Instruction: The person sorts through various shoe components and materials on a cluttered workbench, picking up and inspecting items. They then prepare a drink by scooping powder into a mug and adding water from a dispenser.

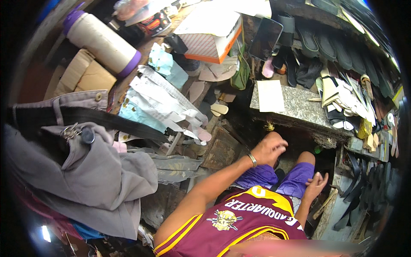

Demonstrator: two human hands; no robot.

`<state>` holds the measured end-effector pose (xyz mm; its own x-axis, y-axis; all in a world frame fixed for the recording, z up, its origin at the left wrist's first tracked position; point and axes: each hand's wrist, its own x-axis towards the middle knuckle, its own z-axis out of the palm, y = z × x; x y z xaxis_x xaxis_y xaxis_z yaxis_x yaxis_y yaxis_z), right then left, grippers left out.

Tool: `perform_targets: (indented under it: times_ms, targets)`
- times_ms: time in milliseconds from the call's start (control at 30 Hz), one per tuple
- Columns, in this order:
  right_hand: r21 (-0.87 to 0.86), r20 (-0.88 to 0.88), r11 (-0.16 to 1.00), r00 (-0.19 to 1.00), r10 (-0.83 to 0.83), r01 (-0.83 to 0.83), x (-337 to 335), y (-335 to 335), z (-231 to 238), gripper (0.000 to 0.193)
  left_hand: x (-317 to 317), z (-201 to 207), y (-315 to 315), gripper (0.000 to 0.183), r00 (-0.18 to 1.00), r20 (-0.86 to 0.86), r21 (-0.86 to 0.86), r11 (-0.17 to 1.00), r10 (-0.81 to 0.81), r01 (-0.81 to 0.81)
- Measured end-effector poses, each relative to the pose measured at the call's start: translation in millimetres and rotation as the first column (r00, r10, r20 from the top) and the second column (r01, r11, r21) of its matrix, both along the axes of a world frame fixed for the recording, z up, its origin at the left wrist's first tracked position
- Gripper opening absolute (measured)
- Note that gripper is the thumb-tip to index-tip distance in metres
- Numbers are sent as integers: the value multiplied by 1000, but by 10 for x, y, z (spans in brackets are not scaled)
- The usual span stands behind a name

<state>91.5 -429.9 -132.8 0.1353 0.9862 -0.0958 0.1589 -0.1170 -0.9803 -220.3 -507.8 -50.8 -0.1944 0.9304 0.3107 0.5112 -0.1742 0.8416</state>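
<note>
My left hand (pixel 269 149), with a metal bracelet (pixel 252 160) at its wrist, hovers over my left knee. Its fingers are loosely bent and a little apart, slightly blurred, and nothing shows between them. Just right of my right thigh is my right hand (pixel 317 185), its fingers spread and holding nothing I can see. Beside it lies a hammer (pixel 326 204) with a wooden handle. In front of my knees is a speckled stone-like slab (pixel 295 103), with a cream rectangular sheet (pixel 271 96) lying flat on it.
Grey trousers (pixel 98 171) with a black belt drape at the left. Behind them stand a white and purple flask (pixel 102 43) and cardboard (pixel 85 73). An orange and white box (pixel 209 38) and a phone (pixel 266 38) lie farther back. Dark shoe soles (pixel 338 49) line the right.
</note>
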Motion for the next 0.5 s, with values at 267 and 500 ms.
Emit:
perform_targets:
  times_ms: [267,500]
  targets:
    - [20,283,955,918,277,-295,40,-386,-434,62,-692,1851,-226,20,911,-227,393,888,345,-239]
    - [38,357,958,899,252,-283,259,-409,-494,58,-874,3017,-349,18,822,-88,740,589,563,-325]
